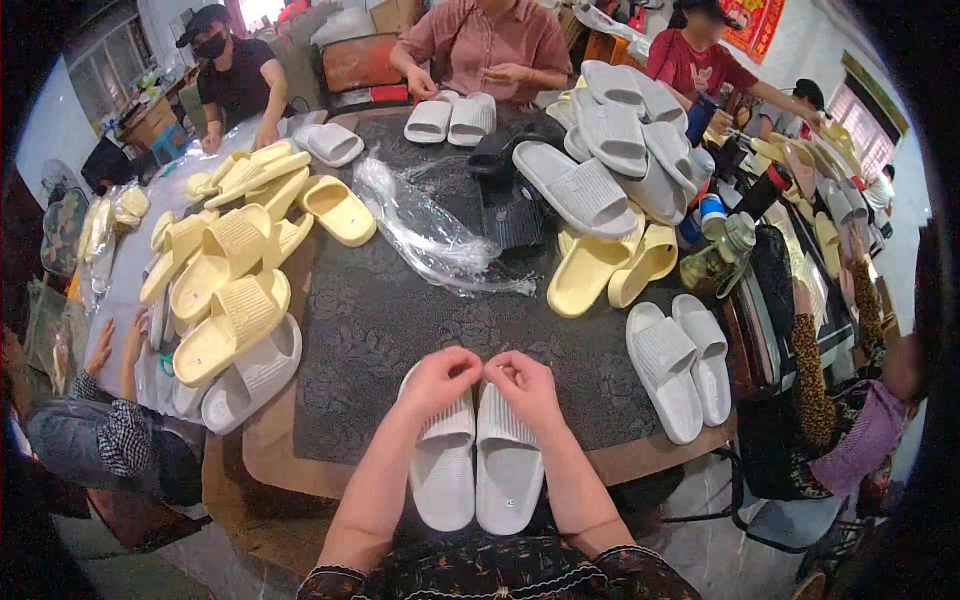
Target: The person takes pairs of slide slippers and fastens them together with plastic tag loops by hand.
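Observation:
A pair of light grey slide sandals (442, 480) lies side by side at the table's near edge, toes pointing away from me. My left hand (446, 380) is over the left sandal's toe, thumb and fingertips pinched together. Just across from it, my right hand (526, 388) is also in a pinch above the right sandal's strap. Both sets of fingertips nearly meet over the gap between the toes. Whatever is in the pinches, if anything, is too small to make out. Another grey pair (680, 370) sits to the right, apart from my hands.
Yellow slides (232, 318) are heaped at left. Grey slides (575, 190) are piled over yellow ones at the back right, near black slides (515, 215). Clear plastic bags (430, 235) lie mid-table. A glass jar (722, 258) stands at right. Several people work around the table.

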`<control>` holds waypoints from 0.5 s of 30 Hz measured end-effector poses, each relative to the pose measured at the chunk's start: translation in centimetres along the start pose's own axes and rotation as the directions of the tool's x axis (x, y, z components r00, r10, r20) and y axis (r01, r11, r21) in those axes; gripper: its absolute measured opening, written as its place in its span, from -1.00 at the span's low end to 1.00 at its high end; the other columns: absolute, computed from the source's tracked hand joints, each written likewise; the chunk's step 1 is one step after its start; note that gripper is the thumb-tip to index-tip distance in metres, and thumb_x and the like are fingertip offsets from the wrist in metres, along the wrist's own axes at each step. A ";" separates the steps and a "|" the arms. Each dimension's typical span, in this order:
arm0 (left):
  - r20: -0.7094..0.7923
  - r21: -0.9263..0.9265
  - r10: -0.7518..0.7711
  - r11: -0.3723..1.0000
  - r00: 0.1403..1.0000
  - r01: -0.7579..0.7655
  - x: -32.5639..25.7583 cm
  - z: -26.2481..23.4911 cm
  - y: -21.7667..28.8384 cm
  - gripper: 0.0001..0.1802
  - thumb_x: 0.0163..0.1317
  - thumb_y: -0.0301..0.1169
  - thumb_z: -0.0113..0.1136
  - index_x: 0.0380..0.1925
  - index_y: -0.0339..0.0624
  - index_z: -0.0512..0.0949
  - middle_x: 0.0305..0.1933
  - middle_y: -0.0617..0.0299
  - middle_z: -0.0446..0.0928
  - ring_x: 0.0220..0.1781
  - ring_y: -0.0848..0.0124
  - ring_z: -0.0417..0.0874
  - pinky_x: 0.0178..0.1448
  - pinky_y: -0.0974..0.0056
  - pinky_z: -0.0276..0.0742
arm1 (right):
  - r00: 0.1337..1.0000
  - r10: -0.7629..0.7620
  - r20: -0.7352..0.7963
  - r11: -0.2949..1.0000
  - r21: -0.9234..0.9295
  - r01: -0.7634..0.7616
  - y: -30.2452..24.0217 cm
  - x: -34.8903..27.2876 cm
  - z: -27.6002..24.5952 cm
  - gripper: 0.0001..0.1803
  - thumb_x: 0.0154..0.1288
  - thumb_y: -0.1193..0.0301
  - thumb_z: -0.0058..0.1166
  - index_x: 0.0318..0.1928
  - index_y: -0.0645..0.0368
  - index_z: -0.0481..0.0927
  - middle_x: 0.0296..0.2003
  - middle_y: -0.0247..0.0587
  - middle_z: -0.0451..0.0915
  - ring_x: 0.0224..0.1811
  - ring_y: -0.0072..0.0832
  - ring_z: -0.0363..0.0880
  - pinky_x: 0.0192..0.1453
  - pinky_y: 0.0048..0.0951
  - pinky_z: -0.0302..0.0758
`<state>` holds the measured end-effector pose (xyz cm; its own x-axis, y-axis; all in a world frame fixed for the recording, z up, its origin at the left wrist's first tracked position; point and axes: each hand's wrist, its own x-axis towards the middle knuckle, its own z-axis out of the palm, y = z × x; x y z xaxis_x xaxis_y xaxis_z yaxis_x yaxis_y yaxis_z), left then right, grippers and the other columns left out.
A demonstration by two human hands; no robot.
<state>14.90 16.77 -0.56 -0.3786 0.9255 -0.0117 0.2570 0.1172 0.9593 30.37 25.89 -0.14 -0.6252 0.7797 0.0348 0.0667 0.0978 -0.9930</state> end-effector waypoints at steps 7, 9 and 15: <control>-0.128 -0.103 -0.043 0.994 0.991 0.030 0.2 -0.5 -1.2 -0.84 0.20 -0.39 0.21 -0.31 -0.25 0.59 -0.38 0.25 0.56 -0.36 0.49 0.53 -0.23 0.36 0.46 | 0.997 -0.010 -0.075 0.998 0.061 0.015 1.3 0.3 0.5 -0.81 0.31 0.38 0.11 -0.19 0.26 0.55 -0.41 -0.34 0.61 -0.39 -0.68 0.50 -0.30 -0.57 0.46; -0.017 0.010 0.081 0.997 0.997 -0.081 0.2 0.5 -0.8 -0.82 0.19 -0.38 0.22 -0.27 -0.24 0.59 -0.38 0.25 0.57 -0.33 0.51 0.54 -0.19 0.37 0.47 | 0.997 -0.078 0.020 0.993 -0.088 0.079 3.5 0.5 -0.2 -0.81 0.31 0.36 0.12 -0.21 0.25 0.56 -0.43 -0.38 0.60 -0.40 -0.69 0.50 -0.31 -0.57 0.45; -0.051 -0.033 0.044 0.998 0.998 -0.046 -0.1 0.5 -0.8 -0.83 0.21 -0.36 0.20 -0.28 -0.23 0.59 -0.39 0.32 0.56 -0.34 0.57 0.51 -0.20 0.39 0.46 | 0.991 -0.048 -0.121 0.993 0.100 0.060 2.4 0.4 -0.5 -0.83 0.31 0.38 0.12 -0.23 0.24 0.57 -0.43 -0.43 0.55 -0.39 -0.73 0.46 -0.28 -0.63 0.42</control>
<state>15.19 16.83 -1.50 -0.4116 0.9102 0.0452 0.2443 0.0625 0.9677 30.67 26.71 -2.47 -0.5289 0.8433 0.0956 -0.0492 0.0820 -0.9954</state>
